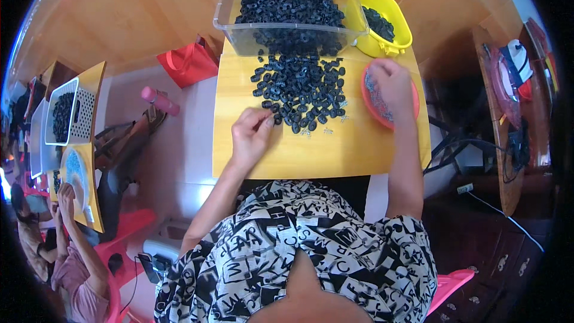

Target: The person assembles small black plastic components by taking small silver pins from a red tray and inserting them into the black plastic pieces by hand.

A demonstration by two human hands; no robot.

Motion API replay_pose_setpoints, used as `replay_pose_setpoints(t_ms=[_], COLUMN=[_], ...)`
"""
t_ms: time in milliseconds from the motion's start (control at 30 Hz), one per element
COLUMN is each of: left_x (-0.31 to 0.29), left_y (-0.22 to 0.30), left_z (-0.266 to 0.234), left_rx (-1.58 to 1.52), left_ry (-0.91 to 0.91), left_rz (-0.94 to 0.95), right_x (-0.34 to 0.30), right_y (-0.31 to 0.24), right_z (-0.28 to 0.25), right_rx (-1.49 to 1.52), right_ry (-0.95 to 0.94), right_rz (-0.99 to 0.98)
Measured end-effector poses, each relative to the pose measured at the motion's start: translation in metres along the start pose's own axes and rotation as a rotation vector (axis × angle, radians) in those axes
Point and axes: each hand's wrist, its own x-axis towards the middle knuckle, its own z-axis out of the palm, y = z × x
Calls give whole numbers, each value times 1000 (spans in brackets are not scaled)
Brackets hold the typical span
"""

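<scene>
Letter-print top (pixel 269 233); left fingers (pixel 258 121) narrow beside black oval parts (pixel 296 78); right fingers (pixel 381 68) over red dish (pixel 381 118); both holds unclear; bumping it could spill grey bits (pixel 373 98).

Loose parts (pixel 302 87) lie on the table (pixel 251 164) before the tub (pixel 239 40), the dish (pixel 384 121) to their right

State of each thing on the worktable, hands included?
Loose black parts: spread on the worktable.
Small pale bits: scattered nearby.
Clear bin: open, heaped with black parts.
Yellow tub: open, partly filled.
Red dish: open, holding small bluish pieces.
Left hand: at the loose black parts, grip unclear.
Right hand: over the dish, grip unclear.
</scene>
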Motion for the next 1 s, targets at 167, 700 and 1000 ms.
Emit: replay_pose_setpoints(t_ms=[167,700,1000], left_x=[25,12,1], left_y=[8,-7,-14], left_z=[16,0,2], left_rx=[273,-782,-677], left_ry=[-144,3,-3], left_rz=[150,-342,-289], right_x=[-63,-82,-58], right_y=[8,26,-2], right_z=[31,65,112], right_rx=[-144,-191,-436], right_ry=[-21,-23,-111], right_rz=[-120,-344,-408])
